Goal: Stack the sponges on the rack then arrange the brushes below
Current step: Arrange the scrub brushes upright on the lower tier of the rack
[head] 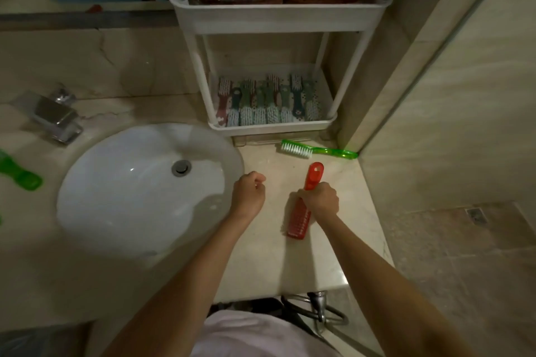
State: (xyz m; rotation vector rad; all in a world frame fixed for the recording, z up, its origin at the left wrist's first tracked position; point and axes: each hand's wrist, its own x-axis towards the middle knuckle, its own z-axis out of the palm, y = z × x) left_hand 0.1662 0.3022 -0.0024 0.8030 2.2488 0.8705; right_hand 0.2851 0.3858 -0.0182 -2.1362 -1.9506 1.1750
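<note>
1. The right hand [319, 200] has its grip closed round the middle of the long red plastic brush [299, 223], where the handle meets the bristle head.
2. The brush's long axis runs near-to-far over the beige marble table [261, 255]. Its handle end points to the white plastic rack [278, 19], and its bristle head points toward the person.
3. The left hand [250, 194] is beside the white oval sink [139, 188], its grip loosely curled and holding nothing.
4. A green translucent brush [317, 151] lies crosswise before the rack, handle pointing right.
</note>
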